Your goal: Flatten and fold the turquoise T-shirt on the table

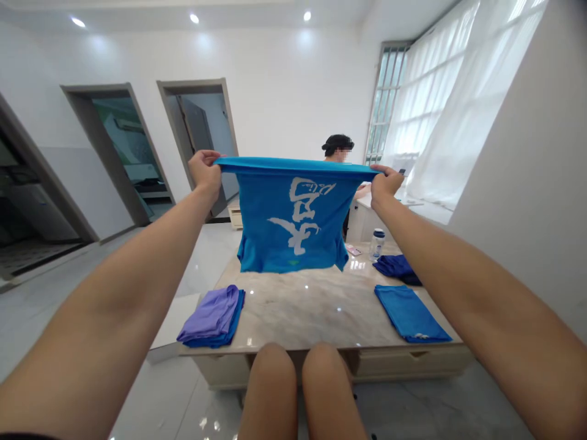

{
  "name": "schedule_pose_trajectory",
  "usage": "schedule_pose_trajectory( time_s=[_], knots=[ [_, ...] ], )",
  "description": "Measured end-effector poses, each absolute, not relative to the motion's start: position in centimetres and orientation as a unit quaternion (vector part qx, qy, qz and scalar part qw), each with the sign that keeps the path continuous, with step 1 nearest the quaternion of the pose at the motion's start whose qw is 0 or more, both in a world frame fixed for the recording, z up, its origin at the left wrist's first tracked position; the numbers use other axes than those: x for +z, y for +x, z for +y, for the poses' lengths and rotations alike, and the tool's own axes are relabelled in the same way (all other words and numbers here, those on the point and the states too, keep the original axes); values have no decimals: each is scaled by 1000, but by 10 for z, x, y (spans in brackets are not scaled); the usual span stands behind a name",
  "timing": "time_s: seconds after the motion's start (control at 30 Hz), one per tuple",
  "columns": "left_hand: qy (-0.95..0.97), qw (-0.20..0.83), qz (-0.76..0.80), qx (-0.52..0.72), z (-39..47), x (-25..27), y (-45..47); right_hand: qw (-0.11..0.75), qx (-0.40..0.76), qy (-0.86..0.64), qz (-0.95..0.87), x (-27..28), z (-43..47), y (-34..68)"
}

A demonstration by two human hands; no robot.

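Note:
A blue T-shirt (pixel 261 214) with white lettering hangs stretched in the air above the marble-topped table (pixel 302 305). Its print appears upside down, and the upper edge is pulled taut between my hands. My left hand (pixel 205 170) pinches the upper left corner, fingers closed on the cloth. At the opposite corner my right hand (pixel 385 182) grips the fabric the same way. Below on the left lies a folded stack with a purple garment (pixel 213 311) on top of blue cloth. A folded blue garment (pixel 410 313) rests on the table's right side.
A dark blue cloth (pixel 397 269) lies bunched at the right, near a clear water bottle (pixel 376 244) and a pink phone-like item (pixel 353 250). Another person in a black cap (pixel 337 143) is behind the shirt. My knees are at the table's front edge.

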State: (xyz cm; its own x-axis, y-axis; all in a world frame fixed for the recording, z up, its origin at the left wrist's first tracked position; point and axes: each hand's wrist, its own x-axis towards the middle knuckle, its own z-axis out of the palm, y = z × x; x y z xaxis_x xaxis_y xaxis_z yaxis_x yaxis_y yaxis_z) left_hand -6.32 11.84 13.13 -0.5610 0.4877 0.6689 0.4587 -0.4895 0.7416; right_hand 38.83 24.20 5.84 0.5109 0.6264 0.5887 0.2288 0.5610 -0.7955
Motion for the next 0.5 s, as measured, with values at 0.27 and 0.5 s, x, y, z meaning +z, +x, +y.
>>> schedule_pose_trajectory(
  time_s=[0.27, 0.5],
  knots=[
    [456, 42, 563, 688, 101, 4, -66, 666, 136, -511, -526, -46, 220, 389],
    [407, 117, 680, 598, 75, -222, -40, 241, 71, -681, -688, -255, 153, 381]
  ],
)
